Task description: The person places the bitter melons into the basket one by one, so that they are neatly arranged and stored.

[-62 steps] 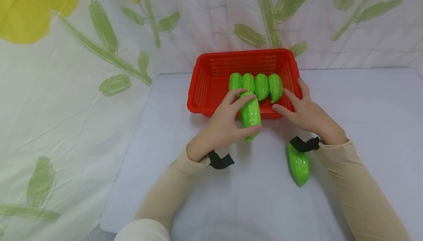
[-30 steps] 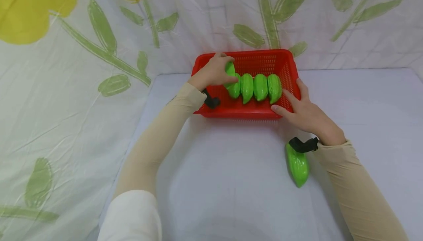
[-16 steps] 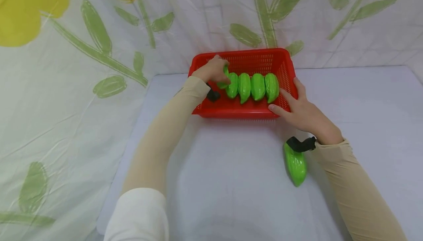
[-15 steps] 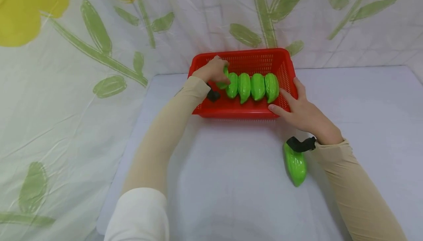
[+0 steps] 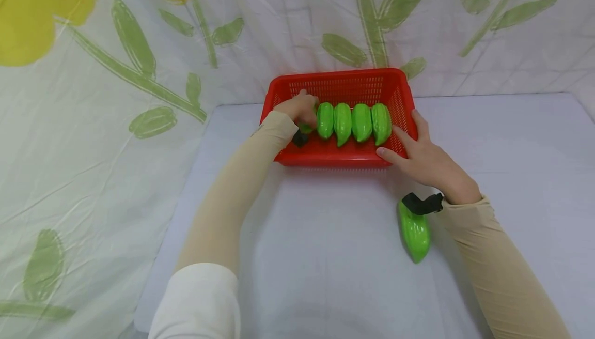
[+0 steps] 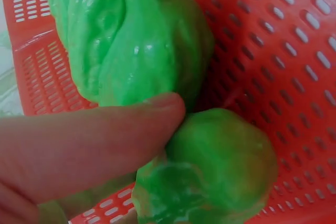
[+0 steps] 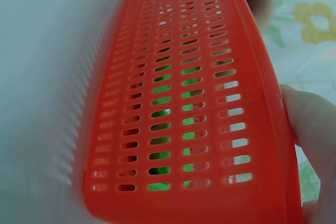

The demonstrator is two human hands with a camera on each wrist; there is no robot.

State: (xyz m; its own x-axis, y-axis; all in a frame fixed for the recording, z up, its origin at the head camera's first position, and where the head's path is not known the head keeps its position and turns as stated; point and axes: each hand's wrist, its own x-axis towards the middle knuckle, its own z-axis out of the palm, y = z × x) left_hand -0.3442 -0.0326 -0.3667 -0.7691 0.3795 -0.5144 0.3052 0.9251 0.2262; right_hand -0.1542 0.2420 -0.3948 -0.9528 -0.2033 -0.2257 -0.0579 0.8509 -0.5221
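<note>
A red plastic basket stands at the back of the table. Inside it, several glossy green bumpy gourds lie side by side in a row. My left hand reaches into the basket's left part and holds another green gourd low, beside the row's left end; from the head it is mostly hidden by the fingers. One fingertip in the left wrist view touches the neighbouring gourd. My right hand holds the basket's right front corner, fingers over the rim.
A single green gourd lies on the white table, partly under the black wrist strap of the right arm. A flower-printed cloth hangs directly behind the basket.
My left hand has carried a gourd from in front of the basket over the rim and lowered it at the row's left end. The right hand has kept its place on the basket.
</note>
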